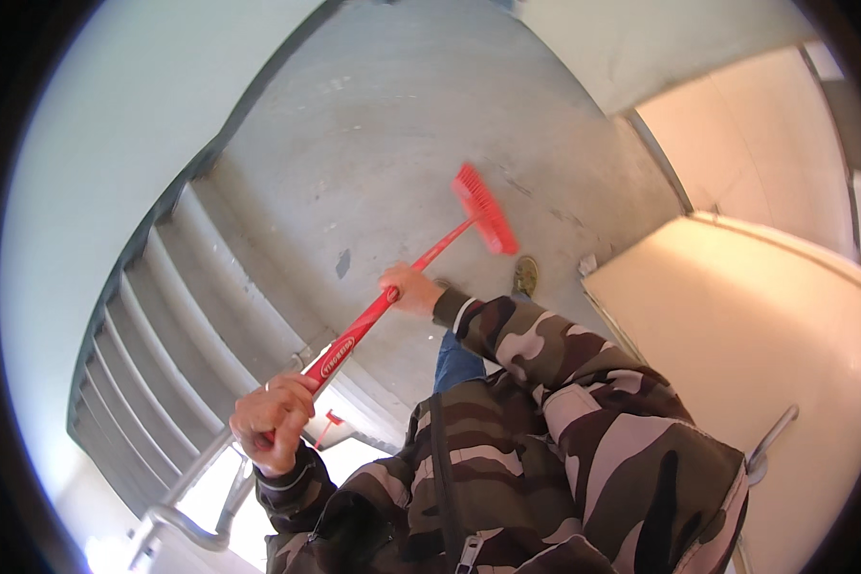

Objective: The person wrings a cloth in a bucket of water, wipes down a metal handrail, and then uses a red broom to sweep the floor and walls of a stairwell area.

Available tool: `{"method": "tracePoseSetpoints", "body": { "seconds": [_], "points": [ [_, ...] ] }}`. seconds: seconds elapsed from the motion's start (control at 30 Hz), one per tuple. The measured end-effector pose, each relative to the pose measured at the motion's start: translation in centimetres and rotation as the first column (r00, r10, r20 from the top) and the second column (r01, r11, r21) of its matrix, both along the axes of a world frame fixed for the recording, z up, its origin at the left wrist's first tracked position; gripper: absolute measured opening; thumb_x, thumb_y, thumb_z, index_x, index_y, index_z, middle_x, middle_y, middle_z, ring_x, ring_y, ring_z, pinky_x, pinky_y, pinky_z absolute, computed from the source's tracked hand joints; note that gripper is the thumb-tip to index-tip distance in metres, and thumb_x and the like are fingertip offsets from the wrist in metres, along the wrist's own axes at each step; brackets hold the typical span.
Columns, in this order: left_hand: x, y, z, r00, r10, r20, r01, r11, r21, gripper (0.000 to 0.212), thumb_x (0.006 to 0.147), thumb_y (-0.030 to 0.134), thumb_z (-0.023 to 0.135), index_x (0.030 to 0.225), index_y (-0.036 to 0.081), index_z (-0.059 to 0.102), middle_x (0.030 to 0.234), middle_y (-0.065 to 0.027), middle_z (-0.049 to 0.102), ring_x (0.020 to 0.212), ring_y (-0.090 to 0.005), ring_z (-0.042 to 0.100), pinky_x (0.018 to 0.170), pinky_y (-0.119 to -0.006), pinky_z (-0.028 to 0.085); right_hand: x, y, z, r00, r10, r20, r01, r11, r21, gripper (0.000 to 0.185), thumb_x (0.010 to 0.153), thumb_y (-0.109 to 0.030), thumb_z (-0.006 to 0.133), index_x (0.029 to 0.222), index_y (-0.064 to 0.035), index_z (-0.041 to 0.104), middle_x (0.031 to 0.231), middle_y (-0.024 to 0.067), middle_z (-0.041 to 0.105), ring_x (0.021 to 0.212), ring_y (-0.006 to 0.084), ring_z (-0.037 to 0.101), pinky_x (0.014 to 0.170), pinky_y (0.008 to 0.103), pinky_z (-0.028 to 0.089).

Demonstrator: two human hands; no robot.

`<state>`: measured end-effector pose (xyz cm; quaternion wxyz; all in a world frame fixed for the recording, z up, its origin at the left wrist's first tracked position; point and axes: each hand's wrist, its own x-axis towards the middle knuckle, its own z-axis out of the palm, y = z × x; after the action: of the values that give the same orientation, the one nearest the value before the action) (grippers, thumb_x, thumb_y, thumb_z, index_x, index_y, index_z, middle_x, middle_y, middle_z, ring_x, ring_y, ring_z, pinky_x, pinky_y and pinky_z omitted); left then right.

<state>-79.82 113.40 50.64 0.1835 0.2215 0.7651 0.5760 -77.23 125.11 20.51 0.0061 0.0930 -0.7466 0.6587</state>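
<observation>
My left hand (276, 423) is closed around the upper end of a red broom handle (362, 328), with a ring on one finger. Further down the same handle, my right hand (410, 289) grips it. The handle bears writing in an oval. It slants away to a red push-broom head (484, 208), slightly blurred, over the grey concrete floor (402, 143). Whether the bristles touch the floor cannot be told. My shoe (525, 275) stands just behind the broom head; the other foot is mostly hidden by my right hand and sleeve.
Concrete stairs (186, 287) run along the left, beside a metal handrail (186, 527). A cream door (732, 316) with a lever handle (771, 445) stands at the right. A small pale scrap (587, 265) lies near its edge. Another small red broom-like shape (333, 417) shows below the handle.
</observation>
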Motion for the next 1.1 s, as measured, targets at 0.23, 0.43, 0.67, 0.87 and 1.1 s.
{"method": "tracePoseSetpoints", "body": {
  "seconds": [0.23,0.43,0.67,0.87,1.1],
  "points": [
    [3.7,-9.7,4.9,0.944,0.296,-0.144,-0.279,0.951,0.131,0.02,0.064,0.002,0.052,0.047,0.004,0.041,0.044,-0.0084,0.047,0.043,-0.0198,0.049,0.057,-0.038,0.048,-1.7,-11.7,6.8,0.976,0.212,-0.054,-0.212,0.977,-0.005,0.014,0.063,-0.009,0.055,0.058,-0.0058,0.043,0.061,0.0117,0.049,0.065,0.032,0.048,0.062,0.0378,0.037],
    [7.5,-14.4,3.6,0.878,0.421,-0.228,-0.337,0.881,0.331,0.02,0.065,0.005,0.053,0.049,0.004,0.042,0.046,-0.0084,0.05,0.045,-0.02,0.053,0.059,-0.039,0.048,-4.2,-12.6,7.7,0.915,0.379,-0.14,-0.348,0.915,0.205,0.007,0.062,-0.005,0.052,0.062,-0.005,0.045,0.065,0.0114,0.05,0.069,0.0332,0.047,0.062,0.04,0.037],
    [0.5,-14.9,0.4,0.862,0.467,-0.198,-0.37,0.846,0.383,0.017,0.068,-0.001,0.054,0.054,0.0,0.045,0.052,-0.0079,0.049,0.058,-0.0237,0.055,0.074,-0.043,0.045,-17.5,-10.1,7.3,0.89,0.396,-0.225,-0.256,0.843,0.473,0.006,0.063,-0.004,0.053,0.068,-0.0066,0.051,0.071,0.0127,0.051,0.075,0.0328,0.049,0.064,0.0406,0.039],
    [-13.5,-10.5,-8.0,0.848,0.492,-0.199,-0.397,0.837,0.377,0.019,0.075,0.004,0.056,0.059,-0.002,0.046,0.06,-0.0073,0.05,0.066,-0.0226,0.054,0.081,-0.044,0.042,-33.1,-4.7,2.4,0.892,0.414,-0.18,-0.257,0.793,0.552,0.009,0.067,-0.007,0.059,0.07,-0.0063,0.052,0.076,0.012,0.051,0.077,0.0327,0.05,0.066,0.0389,0.042],
    [-29.1,-6.9,-14.8,0.502,0.865,-0.016,-0.825,0.485,0.29,0.02,0.081,0.003,0.043,0.062,-0.003,0.042,0.062,-0.0072,0.045,0.065,-0.0192,0.049,0.085,-0.044,0.041,-52.8,-8.2,-5.5,0.872,0.452,-0.188,-0.266,0.76,0.594,0.017,0.063,-0.009,0.066,0.07,-0.0071,0.051,0.08,0.0108,0.052,0.086,0.0309,0.049,0.072,0.0379,0.042]
  ]
}}
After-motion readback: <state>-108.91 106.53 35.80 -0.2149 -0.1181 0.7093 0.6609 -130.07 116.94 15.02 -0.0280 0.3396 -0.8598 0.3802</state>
